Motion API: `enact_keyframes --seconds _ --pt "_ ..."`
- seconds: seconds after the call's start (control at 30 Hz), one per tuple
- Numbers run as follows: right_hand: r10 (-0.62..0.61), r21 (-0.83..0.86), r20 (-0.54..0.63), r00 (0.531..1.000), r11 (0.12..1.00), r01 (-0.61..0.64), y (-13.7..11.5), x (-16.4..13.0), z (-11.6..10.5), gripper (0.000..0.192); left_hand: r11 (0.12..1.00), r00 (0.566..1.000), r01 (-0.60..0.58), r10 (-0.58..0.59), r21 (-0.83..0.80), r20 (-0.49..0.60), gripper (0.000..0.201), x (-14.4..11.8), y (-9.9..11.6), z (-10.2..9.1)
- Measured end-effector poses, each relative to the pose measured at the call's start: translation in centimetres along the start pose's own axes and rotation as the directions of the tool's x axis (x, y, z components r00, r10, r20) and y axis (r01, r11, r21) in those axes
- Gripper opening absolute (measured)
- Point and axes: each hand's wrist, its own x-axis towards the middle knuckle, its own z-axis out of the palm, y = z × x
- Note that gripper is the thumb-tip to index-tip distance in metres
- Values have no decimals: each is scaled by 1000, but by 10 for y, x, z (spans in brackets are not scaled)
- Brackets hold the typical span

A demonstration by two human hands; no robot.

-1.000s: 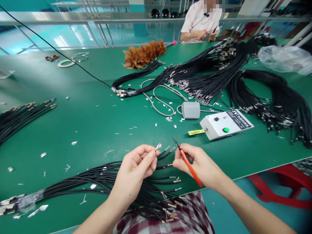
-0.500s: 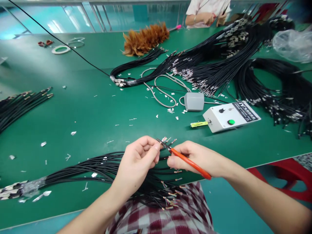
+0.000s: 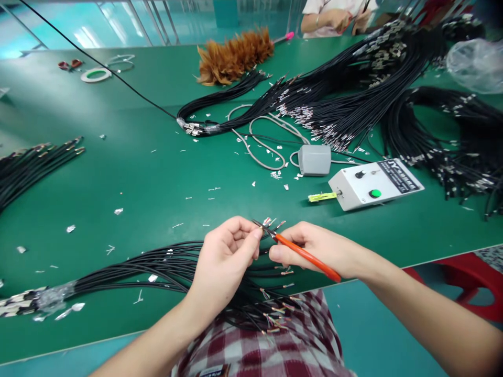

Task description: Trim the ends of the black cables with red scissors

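Observation:
My left hand (image 3: 228, 256) pinches the stripped end of a black cable, its fine wires showing just past the thumb and forefinger. In my right hand (image 3: 314, 248) is a pair of scissors (image 3: 308, 257) with orange-red handles, its dark blades lying across the wire ends beside my left fingertips. Whether the blades are closed on a wire is too small to tell. A bundle of black cables (image 3: 137, 267) runs under my left hand, taped at its left end. Its loose ends with bared coloured wires (image 3: 277, 314) hang over my checked clothing.
A white control box (image 3: 377, 184) with a green button stands right of my hands, a grey block (image 3: 314, 159) behind it. Heaps of black cables (image 3: 338, 110) cover the far right. An orange-brown feather duster (image 3: 236, 57) and tape roll (image 3: 95, 75) lie farther back. Another person's hands (image 3: 341, 20) work opposite.
The whole view has shifted slightly. My hands, the cable end and the scissors keep nearly the same places relative to each other.

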Motion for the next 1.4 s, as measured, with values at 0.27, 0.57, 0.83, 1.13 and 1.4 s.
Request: enact_keyframes --seconds 0.27,0.57,0.83,1.13,1.4 --pt "-24 11 64 998 1000 24 2 2 1 51 1000 1000 12 -12 -19 16 17 0 -2 0" --pt "41 -226 -159 986 971 -77 1 0 8 55 1000 1000 -18 17 -22 -19 16 -1 -5 -3" --pt "-13 -164 -137 990 986 -9 17 3 9 50 986 996 70 -60 -151 64 22 2 -1 -15" --pt "-85 -116 -75 994 990 76 0 13 7 48 977 986 126 -104 -172 132 24 2 0 -15" --pt "-100 -306 -225 969 952 27 -3 11 10 47 974 979 152 -124 -170 164 23 6 1 -18"
